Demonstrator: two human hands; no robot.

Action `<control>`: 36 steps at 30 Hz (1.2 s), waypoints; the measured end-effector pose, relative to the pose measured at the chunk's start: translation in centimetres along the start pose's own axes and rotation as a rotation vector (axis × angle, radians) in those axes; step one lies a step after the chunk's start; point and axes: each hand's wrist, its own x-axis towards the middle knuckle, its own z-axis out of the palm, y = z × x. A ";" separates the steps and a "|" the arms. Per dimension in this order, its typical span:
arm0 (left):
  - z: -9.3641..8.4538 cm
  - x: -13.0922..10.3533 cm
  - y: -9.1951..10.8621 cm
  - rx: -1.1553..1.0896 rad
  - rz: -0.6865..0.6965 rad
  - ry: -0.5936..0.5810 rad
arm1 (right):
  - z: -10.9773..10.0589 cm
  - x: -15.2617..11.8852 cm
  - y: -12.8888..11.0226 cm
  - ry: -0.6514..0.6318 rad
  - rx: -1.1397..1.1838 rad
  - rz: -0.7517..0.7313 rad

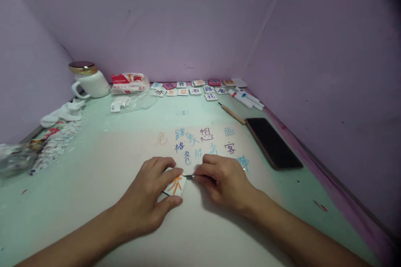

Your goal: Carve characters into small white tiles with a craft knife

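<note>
My left hand [156, 192] is closed around a small white tile [176, 184] with an orange character drawn on it. Thumb and fingers grip it at opposite edges, low over the pale board. In my right hand [224, 179] is a small carving knife [189, 177], pinched close behind its metal blade. The blade points left, and its tip is at the tile's upper right edge; whether it cuts in, I cannot tell. Most of the knife's handle is hidden by my fingers. Handwritten characters [206, 134] in several colours cover the board just beyond my hands.
Several lettered tiles [195, 91] line the back. White markers [242, 99], a wooden-handled tool [232, 114] and a phone [273, 143] lie at right. A lidded white mug [92, 84], red-and-white packet [130, 84], crumpled tissue [64, 112] and paper scraps [58, 146] sit at left. Purple walls enclose the table.
</note>
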 end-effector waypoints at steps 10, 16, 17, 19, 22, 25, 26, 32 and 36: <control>0.1 -0.1 0.2 -0.020 -0.028 -0.003 | -0.2 0.0 0.0 -0.018 0.038 0.016; 0.1 0.0 0.1 -0.015 -0.027 0.016 | -0.2 -0.1 -0.2 -0.033 0.050 0.047; 0.1 0.0 0.1 -0.015 -0.029 0.017 | -0.2 -0.1 -0.2 -0.035 0.050 0.052; 0.1 0.0 0.1 -0.013 -0.031 0.013 | -0.3 0.0 -0.2 -0.038 0.048 0.056; 0.1 0.0 0.2 -0.012 -0.030 0.005 | -0.3 0.0 -0.1 -0.039 0.041 0.053; 0.1 0.0 0.2 -0.013 -0.032 0.011 | 0.0 -0.3 -0.3 -0.027 0.033 0.067; 0.1 0.0 0.2 -0.014 -0.036 0.017 | 0.2 -0.4 -0.4 -0.013 0.027 0.084; 0.1 0.2 0.3 -0.042 -0.029 0.037 | 1.0 -0.7 -1.1 0.062 -0.009 0.151; 0.0 0.1 0.3 -0.070 -0.032 0.025 | 1.0 -0.5 -1.1 0.042 -0.017 0.139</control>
